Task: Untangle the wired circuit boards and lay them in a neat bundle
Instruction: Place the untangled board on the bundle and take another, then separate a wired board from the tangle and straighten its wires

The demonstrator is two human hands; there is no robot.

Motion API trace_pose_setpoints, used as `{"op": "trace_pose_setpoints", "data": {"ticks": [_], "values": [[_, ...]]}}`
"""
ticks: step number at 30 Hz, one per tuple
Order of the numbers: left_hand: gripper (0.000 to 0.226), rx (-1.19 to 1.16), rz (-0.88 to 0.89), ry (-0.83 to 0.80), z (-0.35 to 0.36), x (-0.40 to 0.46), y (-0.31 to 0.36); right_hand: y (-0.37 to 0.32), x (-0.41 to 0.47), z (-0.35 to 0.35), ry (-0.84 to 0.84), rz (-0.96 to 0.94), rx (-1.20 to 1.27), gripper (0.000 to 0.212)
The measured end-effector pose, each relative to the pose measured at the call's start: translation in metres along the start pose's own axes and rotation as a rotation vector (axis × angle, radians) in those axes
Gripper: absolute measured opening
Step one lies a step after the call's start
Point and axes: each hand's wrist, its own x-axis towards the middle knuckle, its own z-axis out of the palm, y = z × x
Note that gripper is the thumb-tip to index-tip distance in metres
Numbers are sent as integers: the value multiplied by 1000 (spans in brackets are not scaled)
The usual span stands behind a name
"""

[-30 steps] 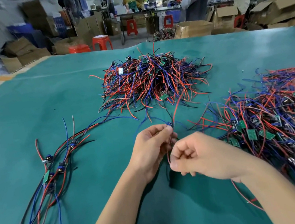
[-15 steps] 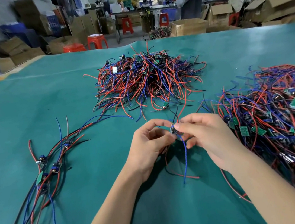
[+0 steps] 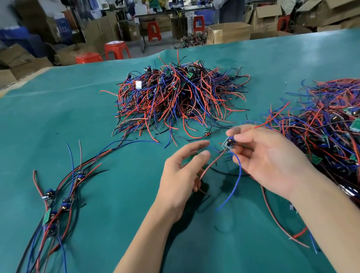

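My right hand [image 3: 267,160] pinches a small circuit board [image 3: 227,145] between thumb and fingertips, just above the green mat [image 3: 88,124]. From the board a blue wire [image 3: 235,181] hangs down, and a red wire [image 3: 211,165] runs left into the curled lower fingers of my left hand [image 3: 179,176]. That hand's thumb and forefinger are spread apart and off the board. A tangled pile of wired boards [image 3: 179,98] lies beyond my hands. A larger tangle [image 3: 342,131] lies to the right. The laid-out bundle [image 3: 54,206] stretches along the left.
Loose red wire [image 3: 281,225] trails on the mat under my right forearm. Past the table's far edge stand red stools [image 3: 117,50], cardboard boxes [image 3: 227,32] and people at benches.
My left hand has let go of the board and its thumb and forefinger have spread. My right hand has carried the board a little to the right. The view has tilted down slightly.
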Motion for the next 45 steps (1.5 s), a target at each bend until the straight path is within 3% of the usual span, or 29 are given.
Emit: {"op": "trace_pose_setpoints", "data": {"ticks": [4,10,13,16,19,26,31,36,40,42,45], "values": [[34,-83,-39,-111,0,-3,4,7,2,-2,-54,-78,-110,12],[21,-45,4,-200,-2,-4,3,16,1,0,-53,-133,-243,33],[27,-77,-35,-230,-2,-6,6,16,1,2,-24,-159,-236,25],[21,-61,-65,-238,-1,-6,7,19,0,6,-15,-213,-282,27],[12,-15,-63,-247,-1,-6,7,20,0,7,19,-281,-409,2],[18,10,-75,-279,-2,-7,9,17,6,-6,221,-476,-602,18],[19,11,-67,-288,-1,-7,8,5,11,-24,482,-612,-591,15],[16,8,-55,-294,-1,-7,8,-8,12,-48,696,-661,-379,15],[15,-87,-56,-195,-2,-5,9,-22,9,-64,980,-712,-381,17],[15,-150,-41,-141,-2,-3,8,-17,8,-50,919,-728,-520,24],[17,-216,-32,-104,-1,-3,8,6,1,-11,467,-677,-776,33]]}}
